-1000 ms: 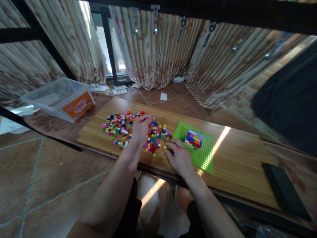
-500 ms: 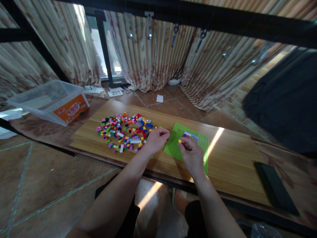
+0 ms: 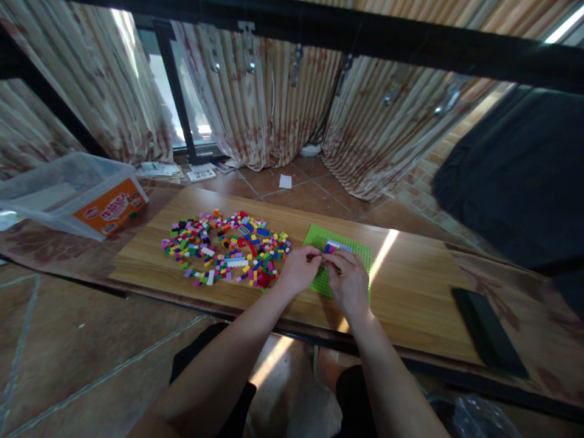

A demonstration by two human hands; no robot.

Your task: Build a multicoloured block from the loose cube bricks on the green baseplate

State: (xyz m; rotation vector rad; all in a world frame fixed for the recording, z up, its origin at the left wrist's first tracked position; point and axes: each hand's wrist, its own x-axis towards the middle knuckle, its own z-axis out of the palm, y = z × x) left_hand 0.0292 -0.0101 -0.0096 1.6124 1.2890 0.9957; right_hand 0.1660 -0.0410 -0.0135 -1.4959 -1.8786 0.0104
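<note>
A green baseplate lies on a wooden board, with a small multicoloured brick block built on it. My left hand and my right hand meet over the plate's near left part, fingertips pinched together, and whatever tiny piece they hold is too small to name. To the left of the plate, a heap of small coloured bricks spreads across the board.
A clear plastic tub with an orange label stands at the far left. A black phone lies on the board at the right. A dark cloth hangs at the right. Curtains and a window are behind.
My left hand left the brick heap and came right to the baseplate. My right hand moved up onto the plate, and both hands now pinch together there. The view has shifted right.
</note>
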